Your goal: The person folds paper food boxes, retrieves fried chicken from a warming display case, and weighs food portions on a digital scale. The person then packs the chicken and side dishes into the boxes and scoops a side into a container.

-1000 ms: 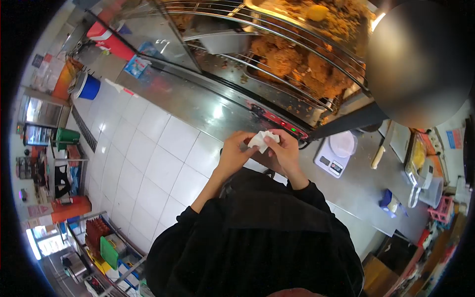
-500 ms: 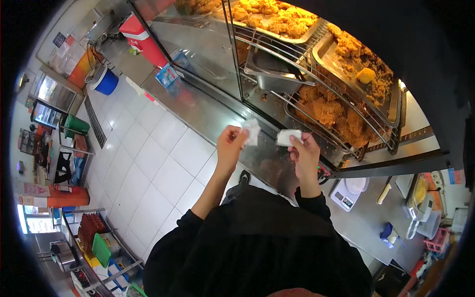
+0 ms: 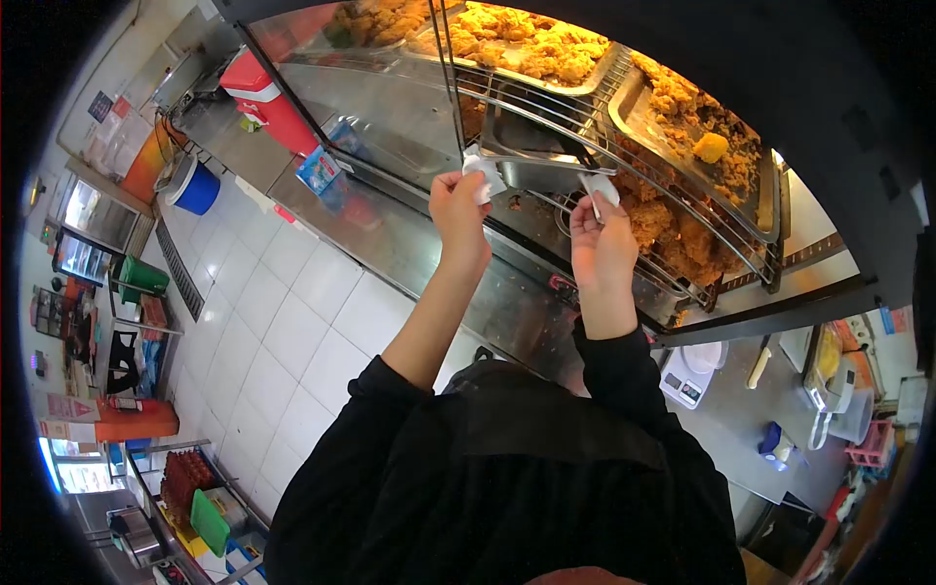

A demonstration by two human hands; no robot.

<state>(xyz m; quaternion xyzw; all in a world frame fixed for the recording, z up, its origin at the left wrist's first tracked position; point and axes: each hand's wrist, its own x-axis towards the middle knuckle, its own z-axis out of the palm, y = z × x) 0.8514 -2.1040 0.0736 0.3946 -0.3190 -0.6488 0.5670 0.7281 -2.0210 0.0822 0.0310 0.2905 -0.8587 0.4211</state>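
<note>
In my left hand a folded piece of white paper is pinched between thumb and fingers. My right hand pinches another white paper piece. Both hands reach up to the open front of a heated display cabinet, at the two near corners of a deep metal pan on the wire rack. Whether the papers touch the pan's rim I cannot tell. Fried chicken lies below and to the right of the pan, behind my right hand.
Above, trays of fried chicken and crumbs sit under warm light. The cabinet's glass door is at left. A scale and a knife lie on the counter at right. White floor tiles extend at left.
Both hands have moved up and forward, from in front of the cabinet to the metal pan's near edge. Each still holds its white paper.
</note>
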